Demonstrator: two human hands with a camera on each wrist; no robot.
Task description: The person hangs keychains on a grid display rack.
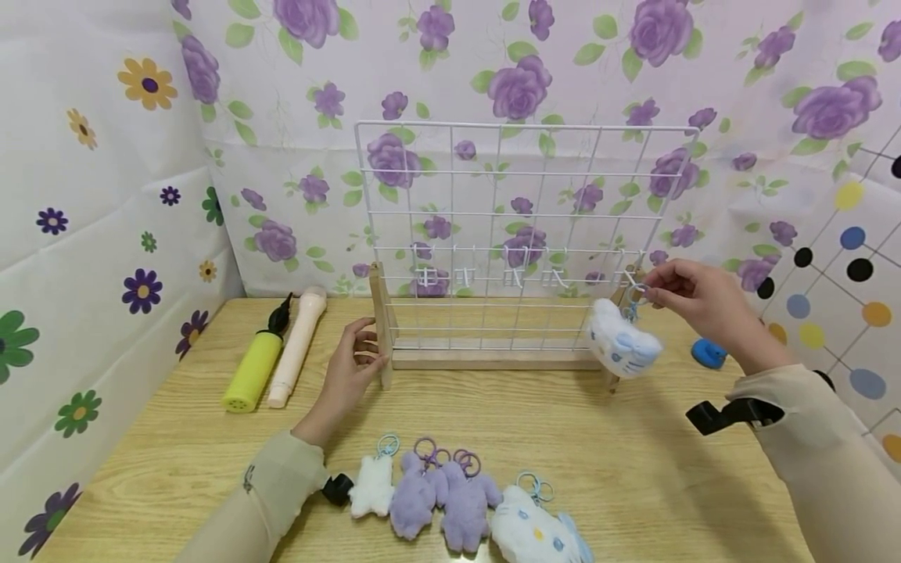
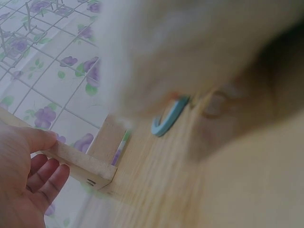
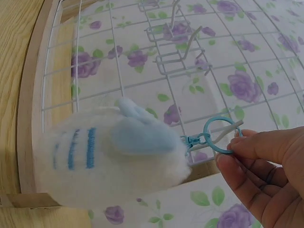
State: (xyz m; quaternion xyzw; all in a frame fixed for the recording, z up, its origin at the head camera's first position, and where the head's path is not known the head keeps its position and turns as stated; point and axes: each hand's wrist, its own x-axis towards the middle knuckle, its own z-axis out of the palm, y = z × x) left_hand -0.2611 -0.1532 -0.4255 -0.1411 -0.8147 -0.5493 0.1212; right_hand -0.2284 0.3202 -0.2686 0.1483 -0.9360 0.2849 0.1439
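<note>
My right hand pinches the light-blue key ring of a white plush keychain with pale-blue ears or bow and blue stripes. In the right wrist view, the white hook passes through that ring, and the plush hangs beside the rack's right end. My left hand holds the left wooden post of the white wire grid rack, thumb on one side and fingers on the other. A large blurred white furry shape fills the top of the left wrist view.
Several hooks line the grid. In front lie a small white plush, two purple plushes and a white cat-faced plush. A yellow-green pump and pale stick lie left; a blue object sits right.
</note>
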